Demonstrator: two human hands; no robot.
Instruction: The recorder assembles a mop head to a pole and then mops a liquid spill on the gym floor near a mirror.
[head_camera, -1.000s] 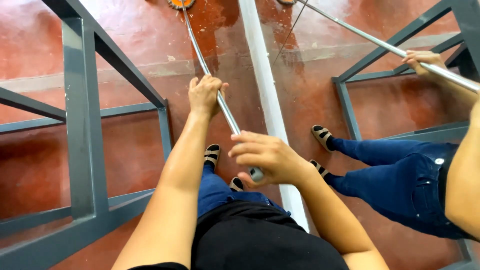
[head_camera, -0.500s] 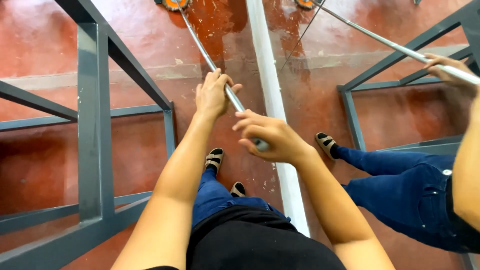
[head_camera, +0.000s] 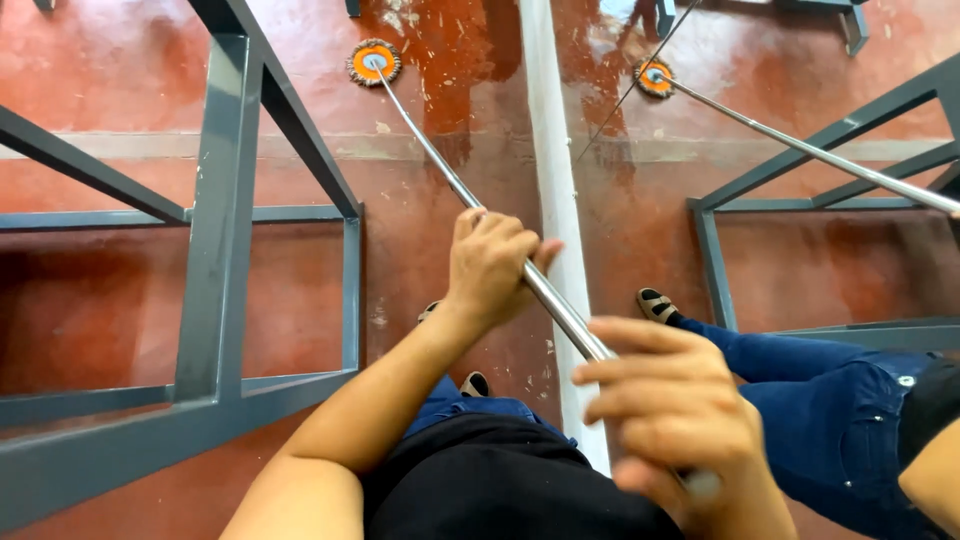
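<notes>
Item: long metal pole (head_camera: 455, 180), silver, slanting from the lower right of the view up and away to the red floor (head_camera: 130, 90). Its far end carries a round orange scrubbing head (head_camera: 374, 62), which rests on the floor beside a wet, scuffed patch.

Left hand (head_camera: 492, 265): closed around the pole at mid-length, fingers wrapped over the top, thumb beneath.

Right hand (head_camera: 672, 415): closed around the pole's near end, close to the body, somewhat blurred.

White painted line (head_camera: 548, 180): runs down the floor just right of the pole; the pole crosses it near the hands.

Grey metal frame (head_camera: 225, 220): open, stands at the left.

Second grey frame (head_camera: 800, 185): at the right.

Second pole (head_camera: 800, 145) with an orange head (head_camera: 654, 78): at the right, held by another person, whose hand is out of view.

Blue trouser leg (head_camera: 820, 400) and striped shoe (head_camera: 658, 305): that person's, beside the white line.
</notes>
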